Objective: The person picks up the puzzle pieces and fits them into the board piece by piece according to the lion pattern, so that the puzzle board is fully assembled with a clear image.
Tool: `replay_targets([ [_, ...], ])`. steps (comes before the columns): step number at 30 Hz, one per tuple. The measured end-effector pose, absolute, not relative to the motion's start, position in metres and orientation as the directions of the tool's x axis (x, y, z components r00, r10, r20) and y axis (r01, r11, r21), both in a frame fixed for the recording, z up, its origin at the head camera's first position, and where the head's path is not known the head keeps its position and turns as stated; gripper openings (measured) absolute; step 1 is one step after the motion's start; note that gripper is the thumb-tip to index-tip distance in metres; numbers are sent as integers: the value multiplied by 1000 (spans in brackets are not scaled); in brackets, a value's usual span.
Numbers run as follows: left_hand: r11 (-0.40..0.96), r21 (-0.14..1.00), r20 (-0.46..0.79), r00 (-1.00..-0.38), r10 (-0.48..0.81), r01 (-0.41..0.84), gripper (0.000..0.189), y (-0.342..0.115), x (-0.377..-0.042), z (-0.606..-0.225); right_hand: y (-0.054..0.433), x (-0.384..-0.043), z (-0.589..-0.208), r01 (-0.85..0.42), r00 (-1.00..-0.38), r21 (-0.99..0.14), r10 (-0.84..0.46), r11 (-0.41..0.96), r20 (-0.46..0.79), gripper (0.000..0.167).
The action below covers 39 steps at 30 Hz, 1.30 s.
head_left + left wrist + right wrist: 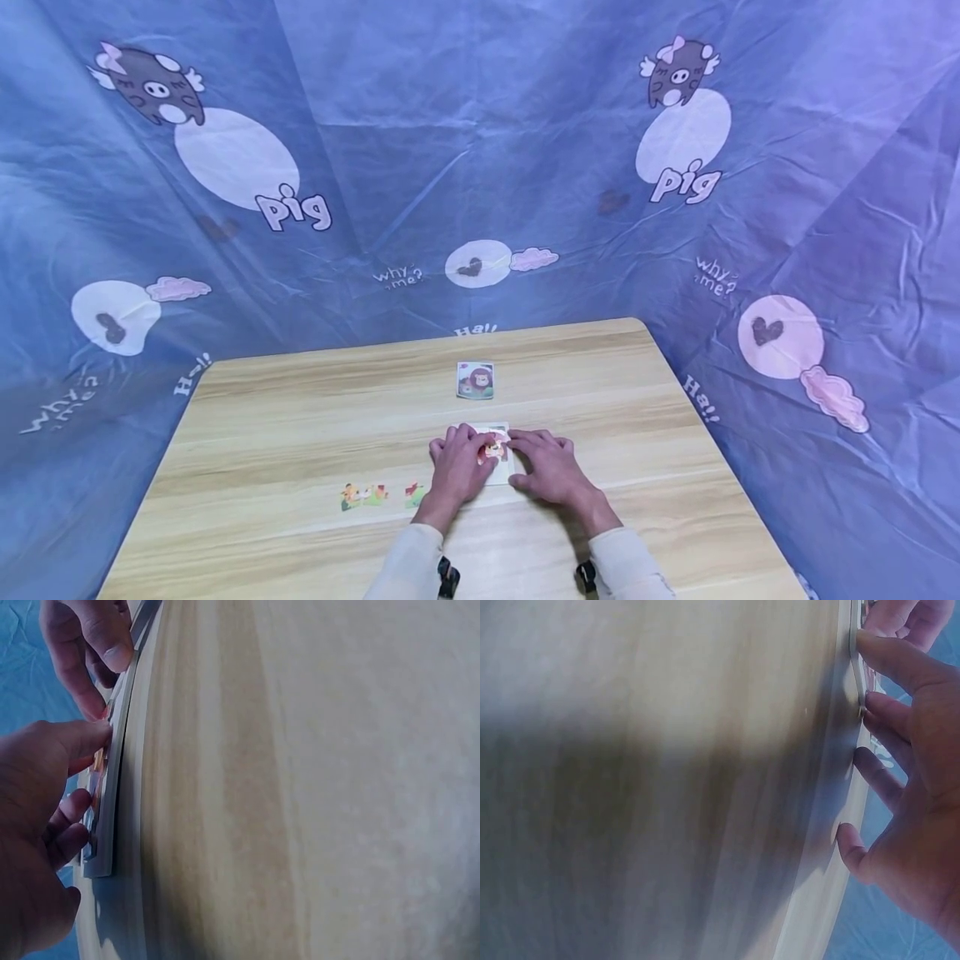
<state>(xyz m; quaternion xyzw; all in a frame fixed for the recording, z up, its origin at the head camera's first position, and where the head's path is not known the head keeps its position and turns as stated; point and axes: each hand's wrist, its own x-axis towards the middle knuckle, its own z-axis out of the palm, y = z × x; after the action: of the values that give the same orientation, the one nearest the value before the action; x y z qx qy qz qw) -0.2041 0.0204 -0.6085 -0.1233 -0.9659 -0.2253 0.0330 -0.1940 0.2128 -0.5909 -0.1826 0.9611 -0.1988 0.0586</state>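
A small white puzzle tray (498, 477) lies flat on the wooden table, with colourful puzzle pieces inside it. My left hand (461, 465) reaches over its left side and pinches a red and orange puzzle piece (492, 450) between thumb and forefinger, low over the tray. The left wrist view shows that thumb (90, 736) beside the tray's near rim. At the tray's right edge is my right hand (553, 468), thumb by the front part of the rim and forefinger farther back. Its fingers (889, 712) are spread and slightly bent against the edge in the right wrist view.
Joined loose puzzle pieces (363, 495) lie on the table to the left, and another piece (414, 495) sits nearer my left wrist. Beyond the tray is a picture card (476, 380) with a lion-like animal. Blue printed cloth (465, 192) surrounds the table (300, 433).
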Motion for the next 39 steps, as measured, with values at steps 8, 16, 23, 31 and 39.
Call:
replay_targets([
  [8, 877, 426, 104, -975, 194, 220, 35, 23, -203, -604, 213, -195, -590, -329, -926, -400, -375, 855, -40, 63],
  [16, 877, 429, 155, -974, 164, 216, 33, 26, -201, -607, 212, -196, -590, -329, -926, -390, -374, 860, -43, 63],
  [23, 896, 367, 236, -956, 171, 251, 29, 28, -199, -610, 213, -196, -591, -325, -928, -388, -369, 863, -44, 63],
  [31, 897, 361, 226, -957, 184, 257, 24, 30, -200, -610, 212, -196, -591, -331, -927, -392, -374, 858, -35, 62],
  [39, 879, 380, 188, -954, 233, 289, 31, 27, -199, -610, 212, -194, -591, -325, -930, -393, -366, 860, -32, 61],
])
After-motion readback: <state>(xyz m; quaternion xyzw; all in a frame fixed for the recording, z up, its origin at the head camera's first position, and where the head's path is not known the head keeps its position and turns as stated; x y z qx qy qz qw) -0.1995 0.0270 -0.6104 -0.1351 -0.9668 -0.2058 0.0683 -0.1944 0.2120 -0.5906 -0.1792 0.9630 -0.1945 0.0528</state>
